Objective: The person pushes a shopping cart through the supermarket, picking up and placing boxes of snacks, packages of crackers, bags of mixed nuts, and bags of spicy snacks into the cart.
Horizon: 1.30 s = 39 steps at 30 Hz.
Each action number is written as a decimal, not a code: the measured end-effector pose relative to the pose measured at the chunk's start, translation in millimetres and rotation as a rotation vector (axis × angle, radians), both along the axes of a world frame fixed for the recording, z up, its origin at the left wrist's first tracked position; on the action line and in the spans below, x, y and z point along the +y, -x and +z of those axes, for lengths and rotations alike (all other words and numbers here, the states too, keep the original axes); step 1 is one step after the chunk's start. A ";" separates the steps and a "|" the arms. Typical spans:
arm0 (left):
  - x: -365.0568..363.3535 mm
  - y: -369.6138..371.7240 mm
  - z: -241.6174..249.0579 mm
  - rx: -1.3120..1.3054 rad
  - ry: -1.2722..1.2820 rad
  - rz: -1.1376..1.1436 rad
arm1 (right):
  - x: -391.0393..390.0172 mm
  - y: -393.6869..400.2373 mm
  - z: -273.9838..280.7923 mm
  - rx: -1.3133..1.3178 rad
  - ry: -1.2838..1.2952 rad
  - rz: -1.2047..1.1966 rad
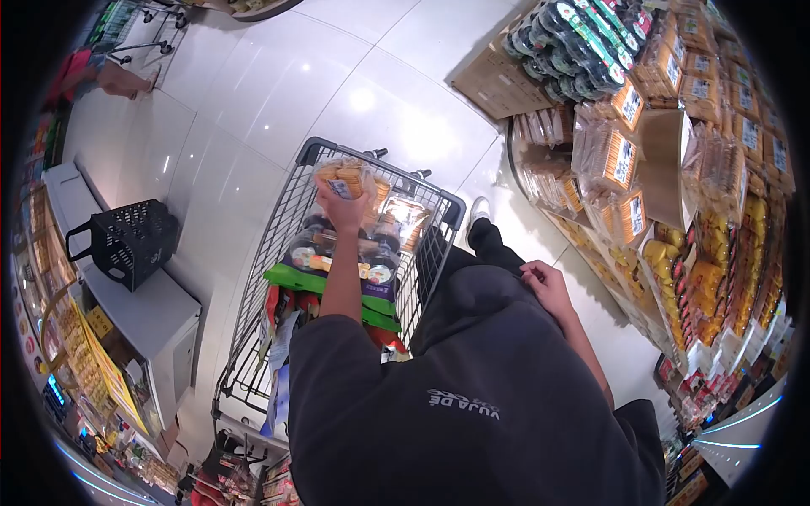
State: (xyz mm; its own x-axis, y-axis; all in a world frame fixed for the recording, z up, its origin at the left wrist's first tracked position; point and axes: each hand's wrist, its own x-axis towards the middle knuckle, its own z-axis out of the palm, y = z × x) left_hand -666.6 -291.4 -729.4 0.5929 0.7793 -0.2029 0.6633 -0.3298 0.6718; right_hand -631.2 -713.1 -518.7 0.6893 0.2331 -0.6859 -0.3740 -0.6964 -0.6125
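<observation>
With goods already in the cart (456,209), my left hand (342,208) grips a packet (344,177), perhaps biscuits, unreleased at its far end, my right hand (548,287) loosely curled, empty.

Dark shirt (523,363), pale chest lettering (464,404)

Pack (358,175): clear plastic, glossy, tan-gold biscuits showing through. White label with dark print on the side near the left hand (342,207), which grips it. Looks closed; base hidden. Sits at far left end of cart (456,211), inside the rim. Second clear pack (404,221) to its right, glare over contents.
</observation>
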 end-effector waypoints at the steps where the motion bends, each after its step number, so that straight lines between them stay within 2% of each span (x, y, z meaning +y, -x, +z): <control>1: -3.7 3.3 8.0 0.001 -0.004 0.007 | -0.5 -0.4 -0.6 0.001 -0.004 0.007; 4: -19.5 4.2 38.2 -0.092 0.131 0.099 | -0.9 -8.5 -4.1 -0.016 -0.038 0.028; 8: -39.7 17.1 49.4 -0.159 0.151 0.116 | -2.2 -12.0 -8.6 -0.023 -0.060 0.043; 10: -48.2 26.5 49.8 -0.399 0.278 0.185 | -3.4 -10.7 -10.2 -0.036 -0.079 0.028; 11: -51.3 34.3 55.1 -0.403 0.278 0.167 | -4.0 -9.7 -9.5 -0.058 -0.089 0.037; 13: -64.0 40.3 81.2 -0.569 0.425 0.272 | -4.5 -10.8 -1.3 -0.109 -0.084 -0.011; 15: -83.6 41.3 123.3 -0.566 0.404 0.297 | 5.9 -14.5 15.6 -0.141 -0.130 0.057; 17: -84.9 54.6 121.4 -0.734 0.437 0.106 | 11.0 -20.0 22.7 -0.106 -0.215 0.081; 20: -104.2 45.4 149.8 -0.761 0.493 -0.136 | 27.8 -28.5 45.4 -0.217 -0.369 0.158; 21: -117.4 33.5 173.3 -0.731 0.434 -0.242 | 32.3 -33.2 56.4 -0.230 -0.395 0.201; 25: -199.0 -21.5 250.6 -0.615 0.588 -0.322 | 30.2 -38.6 73.8 -0.266 -0.586 0.190; 27: -236.4 -39.1 252.2 -0.530 0.601 -0.428 | 17.7 -40.3 67.1 -0.520 -0.452 0.092; 29: -258.4 -48.7 248.8 -0.500 0.622 -0.458 | -10.8 -49.9 49.0 -0.364 -0.572 -0.187; 30: -268.5 -51.9 246.1 -0.467 0.647 -0.460 | -29.6 -54.1 54.7 -0.117 -0.826 -0.374; 31: -280.8 -57.2 243.2 -0.464 0.638 -0.469 | -44.0 -58.4 38.4 -0.141 -0.929 -0.519; 33: -302.5 -69.5 234.4 -0.424 0.804 -0.558 | -92.4 -60.3 19.2 -0.147 -0.996 -0.553; 35: -315.1 -84.3 219.1 -0.083 1.030 -0.640 | -123.3 -59.8 16.3 -0.135 -1.027 -0.517; 37: -336.6 -93.2 218.5 -0.067 0.998 -0.692 | -145.4 -59.8 22.0 -0.118 -0.948 -0.527; 39: -355.5 -104.5 218.3 0.093 1.059 -0.669 | -167.8 -61.6 17.3 -0.106 -0.867 -0.538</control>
State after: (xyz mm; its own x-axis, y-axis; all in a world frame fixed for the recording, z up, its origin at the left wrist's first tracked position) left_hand -562.1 -646.9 -511.1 0.7585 -0.2389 -0.6063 0.6336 0.0528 0.7719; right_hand -569.6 -881.0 -501.5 0.8961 0.2618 -0.3583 -0.4209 0.2458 -0.8732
